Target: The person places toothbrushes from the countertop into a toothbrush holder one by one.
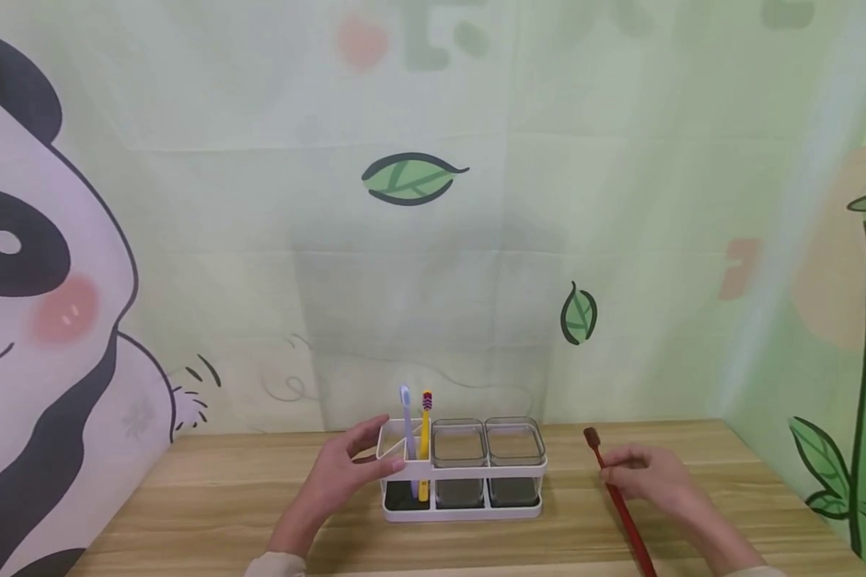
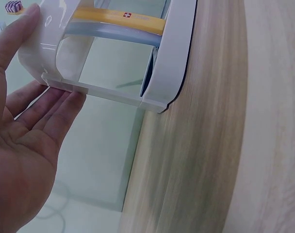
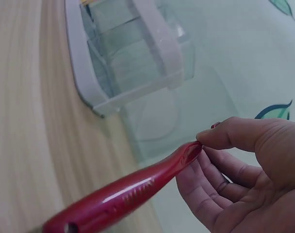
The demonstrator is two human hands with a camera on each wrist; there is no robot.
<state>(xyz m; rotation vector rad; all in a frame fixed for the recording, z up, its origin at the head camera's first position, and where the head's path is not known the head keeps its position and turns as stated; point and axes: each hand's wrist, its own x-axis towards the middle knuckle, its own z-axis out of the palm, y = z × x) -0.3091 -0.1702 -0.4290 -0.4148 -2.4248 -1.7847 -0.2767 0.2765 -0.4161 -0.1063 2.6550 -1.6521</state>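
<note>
A white toothbrush holder (image 1: 469,513) stands on the table, with a lilac toothbrush (image 1: 407,425) and a yellow toothbrush (image 1: 424,441) upright in its left compartment. My left hand (image 1: 339,473) grips the holder's left end, thumb on the front rim and fingers behind, as the left wrist view also shows. To the right of the holder, my right hand (image 1: 649,477) pinches a red toothbrush (image 1: 626,517) near its neck between thumb and fingers. Its head points up and away, while its thick handle (image 3: 113,199) slants toward me. The handle's lower end leaves the head view.
Two clear square cups (image 1: 459,443) sit in the holder's middle and right compartments. The wooden table (image 1: 209,497) ends at a printed cloth backdrop (image 1: 433,304) behind the holder. More of that cloth, with a panda and bamboo, stands at the sides.
</note>
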